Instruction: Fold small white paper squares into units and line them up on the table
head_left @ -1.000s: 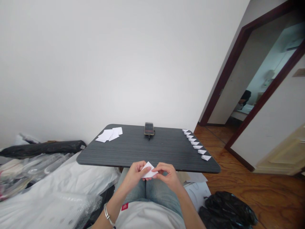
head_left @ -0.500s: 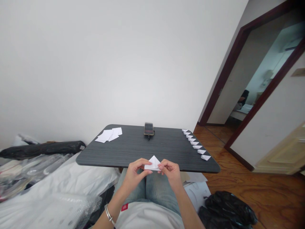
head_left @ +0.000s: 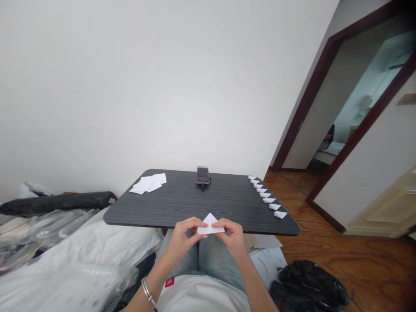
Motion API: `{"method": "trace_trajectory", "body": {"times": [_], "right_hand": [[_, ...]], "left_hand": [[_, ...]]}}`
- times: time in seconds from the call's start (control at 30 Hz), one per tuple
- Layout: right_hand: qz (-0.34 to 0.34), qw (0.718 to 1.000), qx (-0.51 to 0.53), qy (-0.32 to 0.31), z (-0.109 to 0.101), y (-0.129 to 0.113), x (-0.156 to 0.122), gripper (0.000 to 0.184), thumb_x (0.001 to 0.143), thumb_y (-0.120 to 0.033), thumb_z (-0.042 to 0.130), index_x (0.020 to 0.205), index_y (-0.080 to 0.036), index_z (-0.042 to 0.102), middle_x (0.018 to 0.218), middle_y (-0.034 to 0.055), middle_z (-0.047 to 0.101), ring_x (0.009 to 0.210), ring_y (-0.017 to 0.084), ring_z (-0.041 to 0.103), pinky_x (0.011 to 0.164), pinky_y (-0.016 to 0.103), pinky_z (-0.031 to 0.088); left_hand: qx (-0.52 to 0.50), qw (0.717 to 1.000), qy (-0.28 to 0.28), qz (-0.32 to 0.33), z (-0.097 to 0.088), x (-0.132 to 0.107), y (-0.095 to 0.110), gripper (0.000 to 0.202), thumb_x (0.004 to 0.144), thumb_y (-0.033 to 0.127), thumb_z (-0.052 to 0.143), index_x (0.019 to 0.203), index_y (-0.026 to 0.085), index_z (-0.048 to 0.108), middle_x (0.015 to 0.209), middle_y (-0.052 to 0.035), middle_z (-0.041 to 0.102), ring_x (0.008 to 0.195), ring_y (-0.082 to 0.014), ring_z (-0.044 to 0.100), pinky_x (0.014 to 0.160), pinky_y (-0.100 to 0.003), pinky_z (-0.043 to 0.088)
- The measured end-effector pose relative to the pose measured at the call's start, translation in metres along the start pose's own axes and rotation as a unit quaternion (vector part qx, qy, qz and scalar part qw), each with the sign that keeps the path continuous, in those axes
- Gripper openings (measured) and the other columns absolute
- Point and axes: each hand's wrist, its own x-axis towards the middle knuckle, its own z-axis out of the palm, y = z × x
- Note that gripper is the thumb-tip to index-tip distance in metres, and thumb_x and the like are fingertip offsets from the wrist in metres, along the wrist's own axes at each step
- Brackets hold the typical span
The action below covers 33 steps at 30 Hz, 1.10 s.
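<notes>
Both my hands hold one small folded white paper triangle (head_left: 210, 224) just in front of the near edge of the dark table (head_left: 201, 206), above my lap. My left hand (head_left: 183, 236) pinches its left side with thumb and fingers closed. My right hand (head_left: 231, 236) pinches its right side the same way. The triangle's point faces up and away from me.
On the table lie a loose pile of flat white paper sheets (head_left: 148, 183) at the far left, a phone (head_left: 203, 176) at the far middle, and a row of several folded white triangles (head_left: 266, 196) along the right edge. Plastic bags (head_left: 65, 255) lie left; a black bag (head_left: 308, 290) lies on the wood floor.
The paper has been turned and raised slightly, from lying tilted between my fingers to standing point-up at the table's edge. Both hands moved forward a little.
</notes>
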Motion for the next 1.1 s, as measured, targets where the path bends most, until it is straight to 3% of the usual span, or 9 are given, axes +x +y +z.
{"method": "trace_trajectory", "body": {"times": [0.3,0.47,0.6,0.83,1.1], "right_hand": [[-0.076,0.996,-0.036,-0.014,0.003,-0.006,0.000,0.003,0.070,-0.024,0.072,0.067,-0.022,0.073,0.059,0.0014,0.064,0.055,0.016,0.056,0.053,0.027,0.041],[-0.103,0.994,-0.040,-0.009,0.004,-0.007,0.000,0.007,0.072,-0.024,0.070,0.065,-0.022,0.072,0.056,0.0004,0.061,0.054,0.015,0.053,0.052,0.026,0.038],[-0.096,0.994,-0.045,0.007,0.007,-0.009,-0.003,0.010,0.073,-0.023,0.068,0.064,-0.021,0.070,0.057,-0.0002,0.059,0.055,0.015,0.051,0.053,0.026,0.038],[-0.078,0.996,-0.015,0.034,0.015,-0.007,-0.007,0.015,0.078,-0.023,0.062,0.064,-0.019,0.066,0.058,-0.0012,0.054,0.055,0.014,0.048,0.052,0.025,0.035],[-0.056,0.997,-0.036,0.046,0.020,-0.014,-0.008,0.019,0.082,-0.023,0.056,0.063,-0.017,0.059,0.061,-0.0018,0.051,0.058,0.013,0.046,0.056,0.024,0.033]], "left_hand": [[-0.002,1.000,0.001,0.013,0.003,0.000,0.000,0.009,0.072,0.024,0.068,0.071,0.016,0.073,0.067,-0.0060,0.067,0.063,-0.0175,0.060,0.060,-0.026,0.043],[-0.003,0.999,0.029,0.037,0.007,-0.001,0.001,0.014,0.074,0.026,0.066,0.067,0.016,0.072,0.064,-0.0056,0.068,0.061,-0.0169,0.061,0.059,-0.025,0.044],[0.001,0.998,0.045,0.047,0.010,-0.003,0.001,0.016,0.077,0.025,0.063,0.066,0.016,0.070,0.065,-0.0052,0.068,0.060,-0.0163,0.061,0.059,-0.025,0.044],[-0.059,0.993,0.097,0.007,0.017,-0.006,0.001,0.017,0.076,0.022,0.060,0.061,0.014,0.061,0.061,-0.0025,0.064,0.059,-0.0142,0.058,0.057,-0.021,0.043],[-0.047,0.993,0.103,-0.026,0.018,-0.005,0.004,0.020,0.077,0.024,0.059,0.060,0.014,0.057,0.057,0.0002,0.057,0.057,-0.0131,0.054,0.056,-0.021,0.042]]}}
